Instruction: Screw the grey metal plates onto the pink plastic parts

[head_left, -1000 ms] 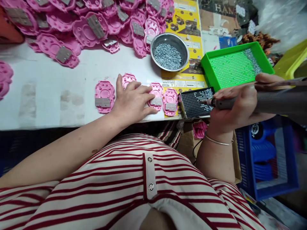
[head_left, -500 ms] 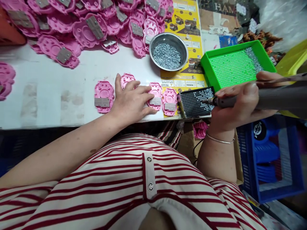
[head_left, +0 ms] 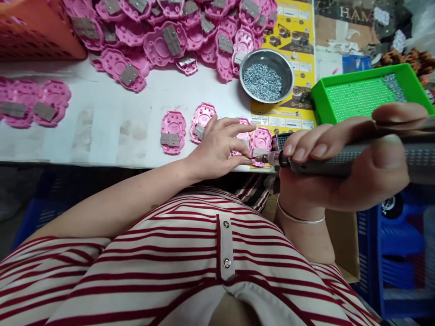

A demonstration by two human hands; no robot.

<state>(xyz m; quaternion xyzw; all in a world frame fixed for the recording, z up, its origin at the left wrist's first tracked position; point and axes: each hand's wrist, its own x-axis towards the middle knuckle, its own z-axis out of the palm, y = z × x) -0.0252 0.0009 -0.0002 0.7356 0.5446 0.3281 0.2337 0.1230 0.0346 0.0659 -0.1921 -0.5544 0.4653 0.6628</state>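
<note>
My left hand (head_left: 220, 147) lies with fingers apart over a pink plastic casing (head_left: 244, 129) with a metal plate, partly hidden beneath it. Its thumb and index finger are close to the bit of an electric screwdriver (head_left: 322, 165). That screwdriver is gripped in my right hand (head_left: 353, 167), its tip pointing left at the lower part of the neighbouring casing (head_left: 261, 140). Left of my left hand, another casing (head_left: 204, 118) sits by its fingers and wrist, and one more casing (head_left: 173, 131) stands apart. A black perforated screw tray (head_left: 280, 139) is mostly hidden behind my right hand.
A metal bowl of screws (head_left: 266, 97) stands beyond the casings. To the right is a green tray (head_left: 321, 97) with screws. Heaped pink casings (head_left: 165, 43) fill the back, beside an orange basket (head_left: 41, 31). More casings (head_left: 50, 102) lie at left. Blue crates (head_left: 370, 253) stand below the table.
The screwdriver has moved left from the black screw tray to the casings. My left thumb and index finger have drawn nearer its tip. The view has shifted left.
</note>
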